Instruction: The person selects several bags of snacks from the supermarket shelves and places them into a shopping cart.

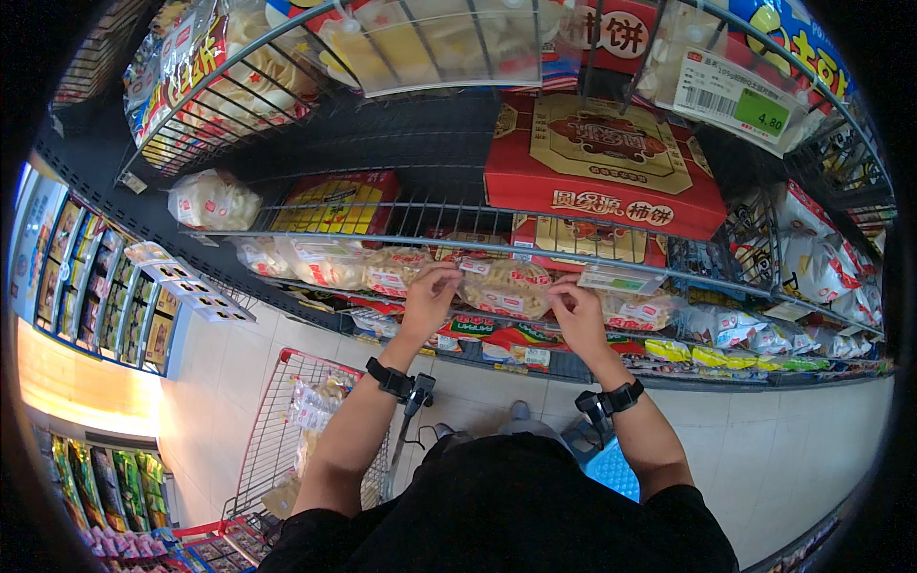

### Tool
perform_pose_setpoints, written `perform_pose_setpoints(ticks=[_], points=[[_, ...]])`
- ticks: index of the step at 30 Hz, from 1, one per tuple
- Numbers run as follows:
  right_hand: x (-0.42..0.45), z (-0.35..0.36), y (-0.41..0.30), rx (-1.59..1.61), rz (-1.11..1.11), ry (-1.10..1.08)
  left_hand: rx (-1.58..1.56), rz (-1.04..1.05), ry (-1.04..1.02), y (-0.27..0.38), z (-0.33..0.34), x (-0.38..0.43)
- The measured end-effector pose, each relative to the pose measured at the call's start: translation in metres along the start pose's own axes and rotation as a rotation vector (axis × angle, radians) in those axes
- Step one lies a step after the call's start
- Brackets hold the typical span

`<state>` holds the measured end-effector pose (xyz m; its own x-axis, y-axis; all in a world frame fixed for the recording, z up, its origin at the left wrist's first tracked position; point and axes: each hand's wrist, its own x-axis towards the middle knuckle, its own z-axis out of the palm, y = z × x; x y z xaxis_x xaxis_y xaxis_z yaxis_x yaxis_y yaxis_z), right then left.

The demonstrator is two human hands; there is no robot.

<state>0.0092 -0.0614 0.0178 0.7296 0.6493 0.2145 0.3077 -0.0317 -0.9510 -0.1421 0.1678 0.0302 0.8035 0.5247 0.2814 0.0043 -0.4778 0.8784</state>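
A clear plastic bag of beige snack pieces point(507, 292) lies at the front of a wire shelf, stretched between my two hands. My left hand point(430, 299) pinches its left end between thumb and fingers. At the opposite end, my right hand point(579, 315) pinches the edge in the same way. Another bag of beige snacks point(392, 271) sits just left of my left hand. Just past my right hand is one more snack bag point(636, 311), partly under a price tag holder point(620, 279).
Large red gift boxes point(609, 186) stand on the wire shelf point(458, 240) above my hands. Upper wire baskets point(236, 54) hang over them. Red packets point(523, 332) line a lower shelf. A shopping cart point(261, 415) with bagged goods is at my left, a blue plastic item point(615, 473) at my right.
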Motion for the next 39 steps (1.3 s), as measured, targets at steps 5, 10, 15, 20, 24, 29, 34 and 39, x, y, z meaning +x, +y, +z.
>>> perform_pose_setpoints(ticks=[5, 10, 15, 20, 24, 29, 34, 39], points=[[-0.004, -0.032, -0.020, -0.088, 0.093, -0.047, 0.233, 0.046, -0.078, 0.027, -0.005, 0.005], [-0.023, -0.084, -0.051, -0.497, -0.073, -0.160, 0.383, 0.124, -0.097, 0.044, -0.038, 0.008], [-0.038, -0.112, -0.057, -0.790, -0.280, 0.052, 0.582, 0.206, -0.111, 0.035, -0.059, 0.017], [-0.024, -0.139, -0.039, -0.924, -0.207, -0.017, 0.798, 0.338, -0.180, -0.001, -0.071, 0.025], [-0.019, -0.141, -0.030, -0.924, -0.173, -0.020, 0.852, 0.166, -0.196, -0.015, -0.072, 0.029], [-0.021, -0.135, -0.033, -0.862, -0.298, -0.023, 0.817, 0.168, -0.188, -0.012, -0.073, 0.021], [-0.024, -0.121, -0.031, -0.781, -0.253, 0.010, 0.718, 0.155, -0.179, -0.007, -0.073, 0.015], [-0.017, -0.108, -0.036, -0.804, -0.181, -0.030, 0.842, 0.076, -0.194, 0.006, -0.061, 0.021]])
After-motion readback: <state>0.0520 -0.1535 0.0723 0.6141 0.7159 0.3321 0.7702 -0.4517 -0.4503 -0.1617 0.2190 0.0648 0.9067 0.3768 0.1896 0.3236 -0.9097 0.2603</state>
